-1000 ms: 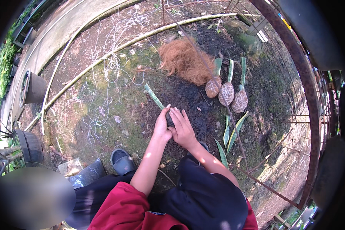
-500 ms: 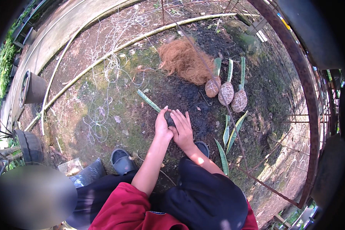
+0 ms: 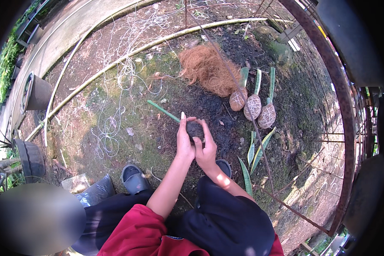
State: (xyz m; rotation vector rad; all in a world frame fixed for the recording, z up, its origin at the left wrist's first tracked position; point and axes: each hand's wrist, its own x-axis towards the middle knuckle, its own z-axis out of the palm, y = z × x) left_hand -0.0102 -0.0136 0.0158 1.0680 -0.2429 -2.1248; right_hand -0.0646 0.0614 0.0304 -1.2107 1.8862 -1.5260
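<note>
A dark ball of soil (image 3: 195,129) sits cupped between my two hands above the ground. From its far left side sticks a green leaf cutting (image 3: 163,111), slanting up to the left. My left hand (image 3: 184,140) curves round the ball's left side, and my right hand (image 3: 206,148) wraps its right side with the thumb at the near face. Part of the ball is hidden behind the fingers. To the right lie three string-wrapped fibre balls (image 3: 252,106), each with an upright leaf piece. Loose leaf cuttings (image 3: 260,149) rest on the ground nearer me.
A heap of brown coconut fibre (image 3: 209,70) lies beyond my hands. Tangled white string (image 3: 111,134) spreads over the ground at left. A rusty metal frame (image 3: 343,85) arches along the right. Black pots (image 3: 31,160) and a plastic bag (image 3: 99,192) stand on the left.
My right hand has shifted from over the top of the soil ball to its right side, so more of the ball shows. The leaf has turned and now looks narrower.
</note>
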